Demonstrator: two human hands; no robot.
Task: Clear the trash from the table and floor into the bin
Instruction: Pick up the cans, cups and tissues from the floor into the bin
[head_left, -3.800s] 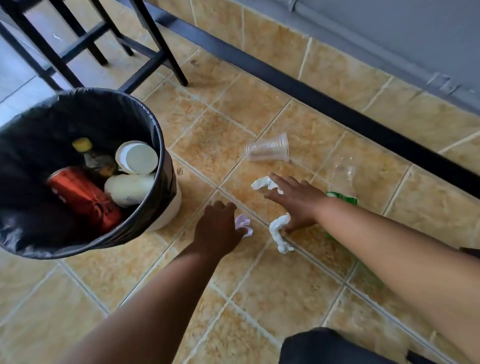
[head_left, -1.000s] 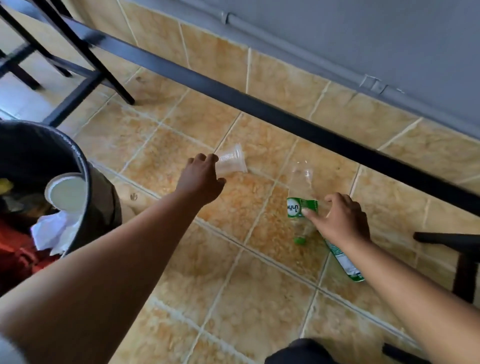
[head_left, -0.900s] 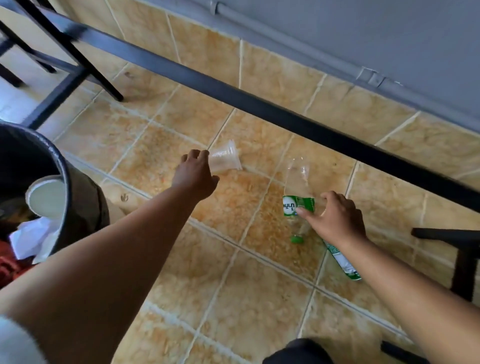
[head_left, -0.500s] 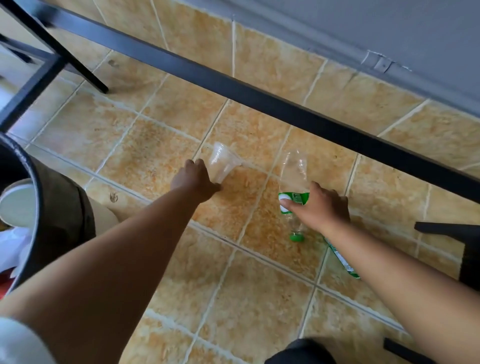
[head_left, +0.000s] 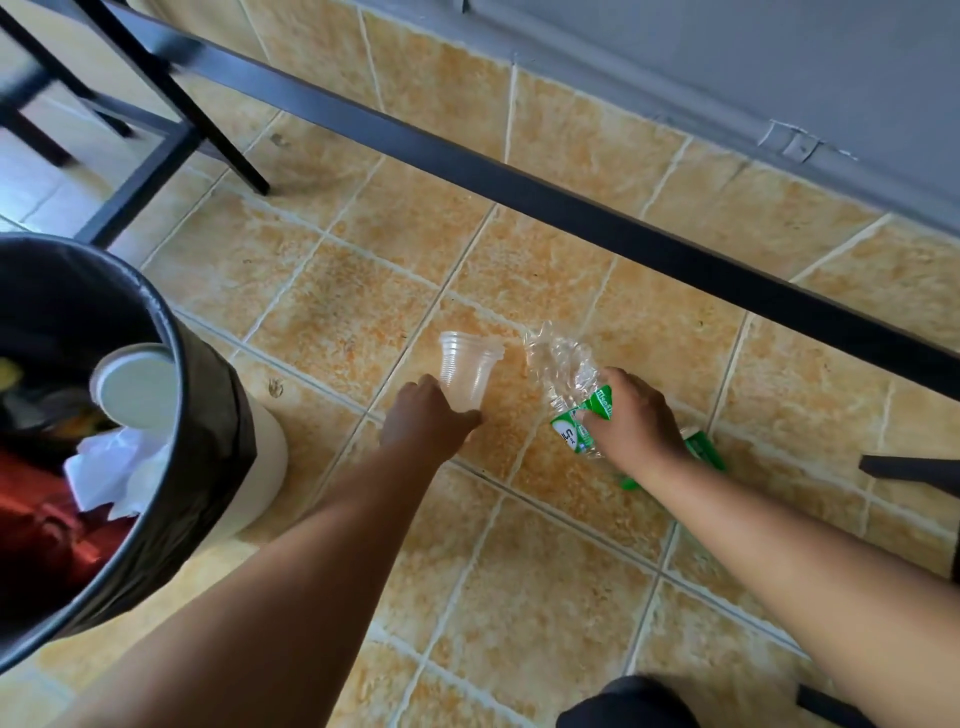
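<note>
Left hand (head_left: 428, 423) grips a clear ribbed plastic cup (head_left: 467, 371) by its base; right hand (head_left: 631, 415) clasps a crumpled clear green-labelled bottle (head_left: 563, 374), both raised above the tiled floor (head_left: 337, 312), likely for carrying to the black-lined bin (head_left: 208, 415) at left.

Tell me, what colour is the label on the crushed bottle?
Green with white lettering, on the clear bottle held in the right hand; the head view shows it.

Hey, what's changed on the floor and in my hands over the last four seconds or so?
The white tissues went from the floor into the bin. The left hand has since gripped and lifted the clear plastic cup, which had lain on its side. The right hand has grabbed the crushed bottle with the green label. Unchanged: the black bar and the earlier trash in the bin.
</note>
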